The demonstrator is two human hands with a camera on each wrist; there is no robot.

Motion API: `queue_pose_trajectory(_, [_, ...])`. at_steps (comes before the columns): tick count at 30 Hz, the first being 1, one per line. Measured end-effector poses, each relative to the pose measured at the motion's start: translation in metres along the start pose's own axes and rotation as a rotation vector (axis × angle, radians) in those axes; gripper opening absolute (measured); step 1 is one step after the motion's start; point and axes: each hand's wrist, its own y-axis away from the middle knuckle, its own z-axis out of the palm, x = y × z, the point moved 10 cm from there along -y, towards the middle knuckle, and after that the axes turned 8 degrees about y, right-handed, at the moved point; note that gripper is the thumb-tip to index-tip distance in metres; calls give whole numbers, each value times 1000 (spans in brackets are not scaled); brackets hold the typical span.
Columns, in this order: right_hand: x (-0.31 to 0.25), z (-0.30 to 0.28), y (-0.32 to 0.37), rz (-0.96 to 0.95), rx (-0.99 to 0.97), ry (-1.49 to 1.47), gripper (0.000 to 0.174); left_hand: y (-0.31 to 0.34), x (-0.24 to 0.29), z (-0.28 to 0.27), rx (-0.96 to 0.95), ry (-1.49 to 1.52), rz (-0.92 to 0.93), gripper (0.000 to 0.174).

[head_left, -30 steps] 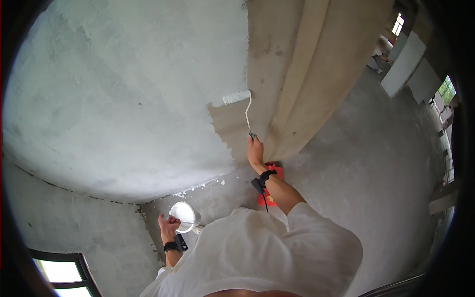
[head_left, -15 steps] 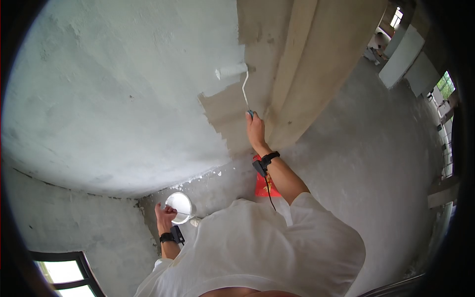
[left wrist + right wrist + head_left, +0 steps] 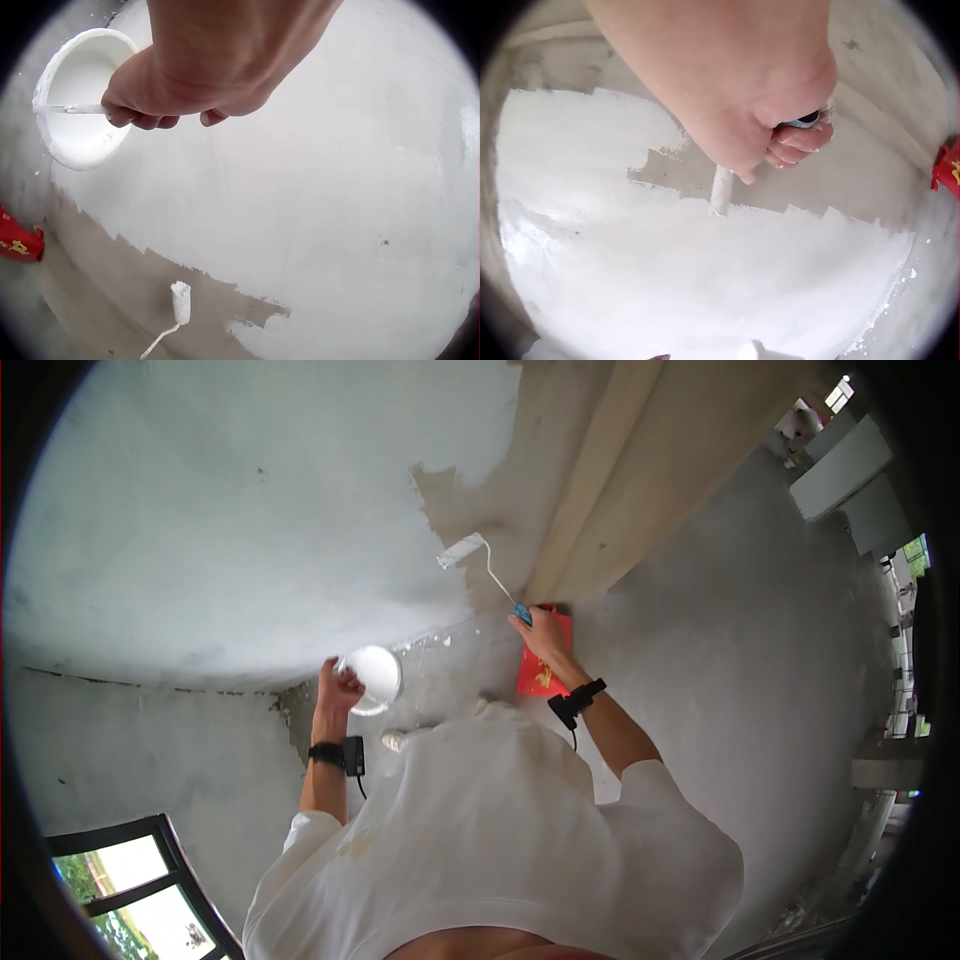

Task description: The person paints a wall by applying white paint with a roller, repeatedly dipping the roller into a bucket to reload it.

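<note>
My right hand [image 3: 545, 638] grips the blue handle [image 3: 522, 614] of a small paint roller [image 3: 461, 551]. The roller's white sleeve overlaps the edge between white paint and a bare brown patch [image 3: 452, 495] of the wall. In the right wrist view, fingers [image 3: 804, 139] curl round the handle and the hand hides much of the roller frame. On the other side, my left hand [image 3: 338, 688] holds a white bucket [image 3: 397, 682] by its handle. White paint coats the bucket's inside and rim [image 3: 45, 135], and the left wrist view shows the handle strip [image 3: 79, 109] running into curled fingers.
A red bag with gold print [image 3: 546, 660] is on the grey floor [image 3: 720, 690] beside the wall's foot. White specks dot the floor along the wall. A window [image 3: 150, 890] is at lower left; pale panels [image 3: 840, 470] stand at the far right.
The roller rose along the wall, then came back down toward the lower bare part. White paint now covers more of the brown area above. My left hand still holds the bucket.
</note>
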Motion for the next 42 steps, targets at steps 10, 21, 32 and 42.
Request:
queue_pose_trajectory(10, [-72,72,92,-213,-331,-14,35,-1,-20,37,-313,-186,-54,33])
queue_pose_trajectory(21, [-103,119,83,-231,-608,249,33,13,-53,62,-418,-350,-173,37])
queue_pose_trajectory(32, [-142,105,77,-261,-620,375,27,20,-54,61,-371,-364,-155,37])
queue_pose_trajectory(42, [-132,104,76,-330,-613,450,20,19,-50,56,-338,-293,-152,36])
